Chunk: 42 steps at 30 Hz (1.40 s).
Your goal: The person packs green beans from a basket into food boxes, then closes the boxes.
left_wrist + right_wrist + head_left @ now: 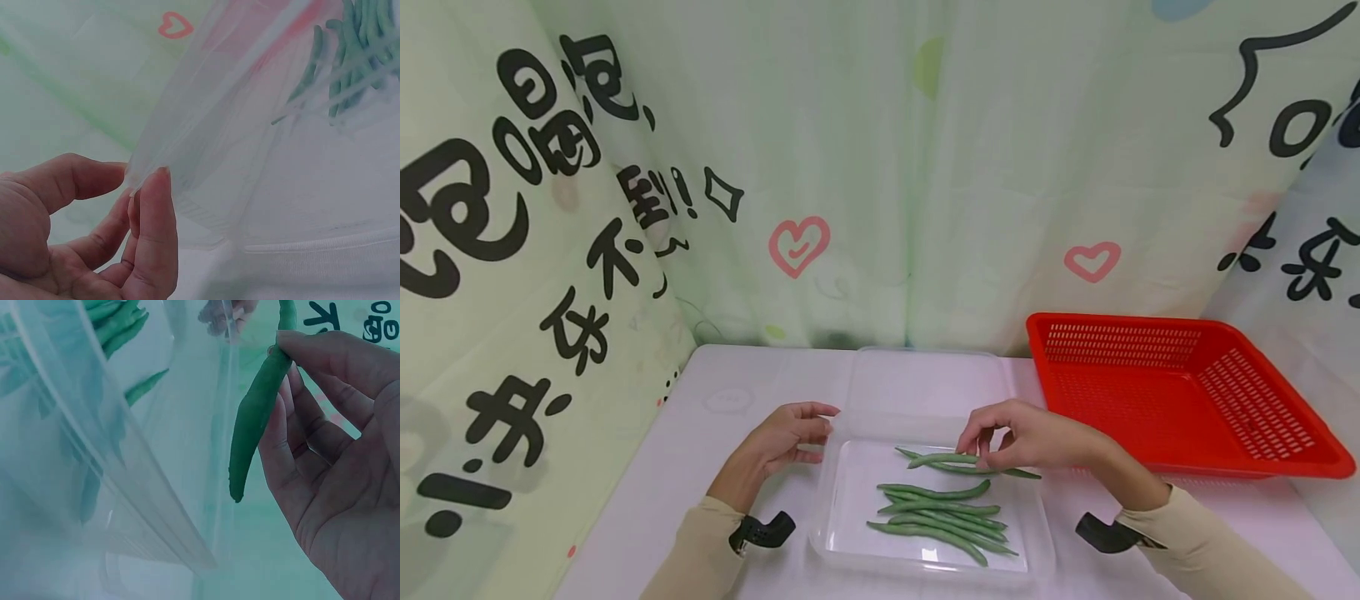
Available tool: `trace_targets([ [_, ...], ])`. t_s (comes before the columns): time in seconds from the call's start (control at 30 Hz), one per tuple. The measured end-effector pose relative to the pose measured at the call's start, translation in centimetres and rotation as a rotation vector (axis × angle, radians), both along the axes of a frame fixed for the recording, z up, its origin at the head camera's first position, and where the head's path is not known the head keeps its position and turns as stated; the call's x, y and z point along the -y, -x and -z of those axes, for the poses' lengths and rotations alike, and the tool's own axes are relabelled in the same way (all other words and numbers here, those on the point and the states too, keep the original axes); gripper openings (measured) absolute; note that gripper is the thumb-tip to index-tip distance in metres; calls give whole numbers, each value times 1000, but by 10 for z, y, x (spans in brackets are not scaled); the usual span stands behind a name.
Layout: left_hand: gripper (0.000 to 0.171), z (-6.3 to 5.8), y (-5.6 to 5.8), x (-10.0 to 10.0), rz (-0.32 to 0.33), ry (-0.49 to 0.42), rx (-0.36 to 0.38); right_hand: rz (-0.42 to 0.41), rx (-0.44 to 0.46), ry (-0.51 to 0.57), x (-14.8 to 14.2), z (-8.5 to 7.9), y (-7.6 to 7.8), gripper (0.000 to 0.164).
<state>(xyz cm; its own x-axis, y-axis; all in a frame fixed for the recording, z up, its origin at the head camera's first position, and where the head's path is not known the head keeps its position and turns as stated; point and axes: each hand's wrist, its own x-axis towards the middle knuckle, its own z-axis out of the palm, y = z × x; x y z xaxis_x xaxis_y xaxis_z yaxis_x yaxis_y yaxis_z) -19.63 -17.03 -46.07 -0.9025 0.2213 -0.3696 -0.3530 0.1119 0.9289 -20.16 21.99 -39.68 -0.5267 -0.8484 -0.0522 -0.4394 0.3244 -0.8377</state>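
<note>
A clear plastic box (850, 500) on the table holds several green beans (943, 521) laid side by side. At its back left corner, my left hand (786, 437) pinches the thin clear rim (147, 159) between thumb and fingers. Over the far part of the box, my right hand (1033, 433) pinches a green bean (256, 412) between thumb and fingertips, its tapered end hanging free. Just under that hand another bean (1026, 473) lies crosswise; whether it is also held, I cannot tell.
Behind the box a clear lid (932, 383) lies folded back flat on the white table (760, 379). To the right stands a red perforated plastic basket (1150, 400). A printed curtain (880, 167) hangs close behind and around the table.
</note>
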Motion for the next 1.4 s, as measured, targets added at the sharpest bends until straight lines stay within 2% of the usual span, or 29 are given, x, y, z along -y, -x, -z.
trace_targets([
  [0.23, 38, 1, 1, 0, 0, 2, 0, -22, 13, 20, 11, 10, -5, 23],
  [0.33, 37, 2, 1, 0, -1, 5, 2, 6, -3, 16, 12, 14, -6, 26],
  [0.43, 37, 3, 0, 0, 0, 8, 4, 67, -48, 19, 10, 16, -5, 29],
  [0.53, 37, 3, 0, 0, 1, 7, 5, 166, -82, 39, 5, 18, -3, 29],
  [0.63, 38, 2, 0, 1, -1, 7, -1, 274, -74, 65, 2, 19, -2, 31],
  [0.87, 38, 3, 0, 3, 0, 9, -12, 537, 50, 95, 1, 21, -1, 43],
  [1.03, 38, 2, 5, 1, -31, 3, -18, 711, 186, 192, 3, 24, 5, 52],
  [1.17, 42, 1, 13, -1, -61, -48, -34, 803, 348, 267, 2, 27, 11, 59],
  [1.27, 49, 0, 21, -1, -70, -118, -40, 840, 457, 306, 1, 30, 16, 66],
  [1.4, 60, 0, 32, -1, -50, -210, -60, 874, 546, 337, 1, 31, 21, 77],
])
